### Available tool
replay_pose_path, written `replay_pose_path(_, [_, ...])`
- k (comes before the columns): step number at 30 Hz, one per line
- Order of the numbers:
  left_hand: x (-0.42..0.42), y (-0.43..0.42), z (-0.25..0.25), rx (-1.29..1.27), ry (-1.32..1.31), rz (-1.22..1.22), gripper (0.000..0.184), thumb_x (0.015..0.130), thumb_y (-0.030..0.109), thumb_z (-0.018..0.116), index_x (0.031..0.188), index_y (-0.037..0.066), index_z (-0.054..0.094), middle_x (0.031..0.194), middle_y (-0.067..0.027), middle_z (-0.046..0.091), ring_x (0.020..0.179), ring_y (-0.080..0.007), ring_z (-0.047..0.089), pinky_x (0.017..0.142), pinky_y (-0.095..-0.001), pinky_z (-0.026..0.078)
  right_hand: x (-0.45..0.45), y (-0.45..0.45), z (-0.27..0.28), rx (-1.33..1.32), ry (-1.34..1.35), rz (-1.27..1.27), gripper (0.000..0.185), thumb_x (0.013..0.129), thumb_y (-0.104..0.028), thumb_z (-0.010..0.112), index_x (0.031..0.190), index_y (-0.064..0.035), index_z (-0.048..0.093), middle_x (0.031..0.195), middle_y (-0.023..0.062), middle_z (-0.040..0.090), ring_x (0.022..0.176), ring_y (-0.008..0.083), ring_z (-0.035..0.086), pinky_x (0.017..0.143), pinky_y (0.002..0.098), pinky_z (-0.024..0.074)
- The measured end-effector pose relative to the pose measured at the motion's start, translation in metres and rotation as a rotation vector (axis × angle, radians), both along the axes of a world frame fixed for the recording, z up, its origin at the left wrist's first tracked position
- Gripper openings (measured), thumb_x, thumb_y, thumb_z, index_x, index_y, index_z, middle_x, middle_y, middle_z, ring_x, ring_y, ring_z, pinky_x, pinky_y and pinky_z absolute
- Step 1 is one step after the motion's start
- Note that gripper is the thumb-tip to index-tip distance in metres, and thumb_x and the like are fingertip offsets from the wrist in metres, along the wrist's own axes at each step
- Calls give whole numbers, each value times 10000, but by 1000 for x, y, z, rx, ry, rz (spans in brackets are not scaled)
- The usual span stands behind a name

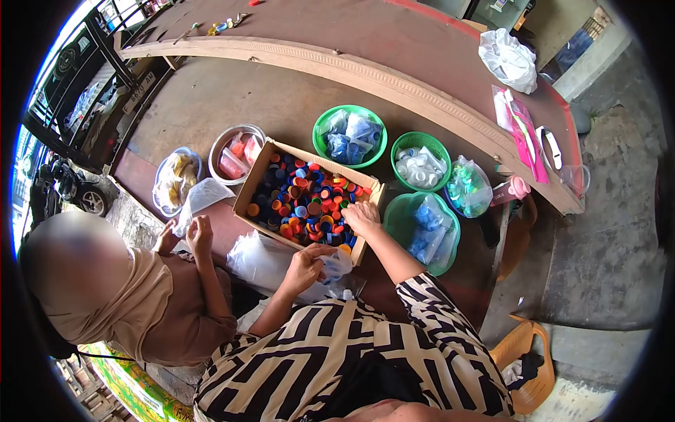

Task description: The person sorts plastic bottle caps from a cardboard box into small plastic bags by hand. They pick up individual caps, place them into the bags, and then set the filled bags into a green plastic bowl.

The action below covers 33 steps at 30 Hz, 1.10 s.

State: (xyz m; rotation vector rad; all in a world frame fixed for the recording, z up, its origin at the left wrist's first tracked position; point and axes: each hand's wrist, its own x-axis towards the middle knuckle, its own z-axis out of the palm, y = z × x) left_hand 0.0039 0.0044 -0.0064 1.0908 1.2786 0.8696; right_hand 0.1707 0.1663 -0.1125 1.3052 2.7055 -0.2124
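Observation:
A cardboard box [255, 171] full of loose plastic bottle caps [302, 200] in red, orange, blue and black lies in front of me. At its near side my left hand [307, 267] is closed on the edge of a small clear plastic bag [336, 266]. A yellow-orange cap shows just above this bag. My right hand [363, 218] reaches over the box's right side, its fingers curled down onto the caps. Its fingertips are partly hidden, so what they pinch cannot be made out. Clear plastic sheets or bags [256, 257] lie left of my left hand.
Green baskets [385, 144] [448, 158] and a teal basin [453, 257] hold bagged caps. A metal bowl [216, 169] and a pale basket [157, 190] stand left. A co-worker [186, 302] there handles a clear bag [207, 195]. A pink-lidded bottle [512, 190] lies right. A wooden ledge [337, 60] runs behind.

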Motion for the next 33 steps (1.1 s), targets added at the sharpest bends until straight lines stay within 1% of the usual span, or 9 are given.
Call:
replay_pose_path(3, [1,-3,1,-1,14,10,435,749,-62,387,1090,-23,654,1108,-86,600,612,-130,624,560,-250,540,0,-6,13,47,77,0,135,784,-188,640,916,-174,667,893,46,643,868,260,655,710,412,513])
replay_pose_path(5, [1,-6,1,1,11,0,435,749,-59,388,1089,-21,656,1116,-89,600,614,-132,625,562,-253,541,0,-6,16,-99,106,147,167,860,-245,535,920,-172,673,964,64,646,931,255,648,802,398,503])
replay_pose_path(11, [0,-10,2,13,27,2,439,746,-52,392,1093,-14,658,1135,-94,601,617,-139,630,564,-261,545,-5,0,-16,-85,41,47,211,895,-289,480,917,-194,667,1008,84,632,955,254,642,810,394,502])
replay_pose_path(15, [-1,-11,2,9,30,22,442,745,-52,392,1096,-15,657,1134,-94,602,623,-144,635,564,-261,547,-5,-8,12,-64,70,6,181,884,-264,502,890,-173,659,1005,79,630,966,247,634,796,406,503])
replay_pose_path(18, [0,-12,1,17,16,21,440,746,-51,393,1098,-15,656,1137,-100,600,627,-149,639,565,-260,549,-1,-7,19,-55,89,78,144,866,-239,531,880,-157,648,994,71,627,982,242,615,812,398,492])
replay_pose_path(20, [0,-13,1,11,29,19,437,749,-52,394,1098,-17,655,1156,-107,592,628,-149,636,563,-258,550,0,-4,18,-108,105,219,115,852,-211,545,871,-160,647,999,65,617,1015,238,588,841,383,472])
replay_pose_path(23, [2,-16,2,19,33,-15,440,748,-60,390,1099,-19,653,1155,-111,583,629,-149,632,558,-260,542,0,-3,18,-196,69,258,127,833,-216,553,878,-168,661,1036,68,610,1038,243,571,886,370,444])
replay_pose_path(29, [5,-21,4,23,19,-11,442,751,-75,381,1097,-25,651,1095,-104,591,621,-142,625,549,-262,523,-6,-6,5,-168,-43,102,209,757,-249,617,943,-190,694,1076,67,604,1100,232,538,927,375,426])
replay_pose_path(33, [4,-22,1,24,23,-8,443,753,-74,381,1102,-24,650,1098,-103,594,613,-139,622,552,-262,526,-7,-8,27,-204,-77,112,241,741,-230,643,971,-184,699,1105,63,590,1135,228,517,932,390,431])
